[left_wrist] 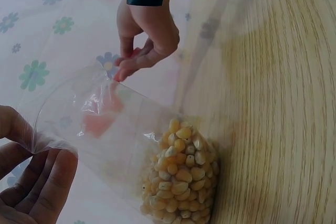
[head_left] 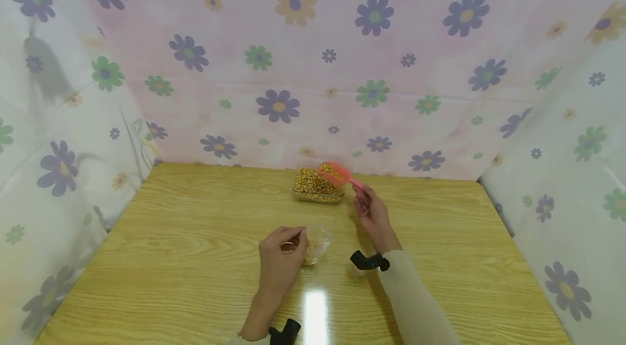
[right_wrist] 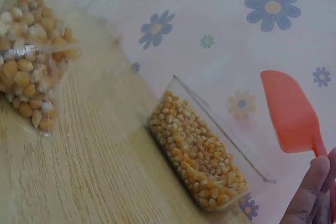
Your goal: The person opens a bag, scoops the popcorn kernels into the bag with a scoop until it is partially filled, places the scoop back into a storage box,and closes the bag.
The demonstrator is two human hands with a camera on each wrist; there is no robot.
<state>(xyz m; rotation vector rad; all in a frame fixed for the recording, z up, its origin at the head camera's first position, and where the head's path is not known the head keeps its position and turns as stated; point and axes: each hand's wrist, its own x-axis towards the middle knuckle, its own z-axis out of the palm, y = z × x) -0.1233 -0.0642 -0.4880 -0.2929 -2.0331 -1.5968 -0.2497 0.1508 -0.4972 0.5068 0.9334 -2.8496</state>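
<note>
My right hand (head_left: pixel 374 217) grips the handle of a red plastic scoop (right_wrist: pixel 292 114), raised over the right side of a clear container (head_left: pixel 318 198) of corn kernels. In the head view, kernels show in the scoop's bowl. With thumb and fingers, my left hand (head_left: pixel 282 259) pinches the rim of a clear plastic bag (left_wrist: pixel 113 111), which stands nearer to me on the table. Corn kernels (left_wrist: pixel 181 177) fill the lower part of the bag, and its mouth spreads open. The right wrist view shows the container nearly full of kernels (right_wrist: pixel 194 153).
A wood-grain table (head_left: pixel 195 258) lies under everything. Flower-printed cloth (head_left: pixel 313 62) hangs behind it and along both sides, with the container close to the back cloth. Each wrist wears a black camera mount (head_left: pixel 370 261).
</note>
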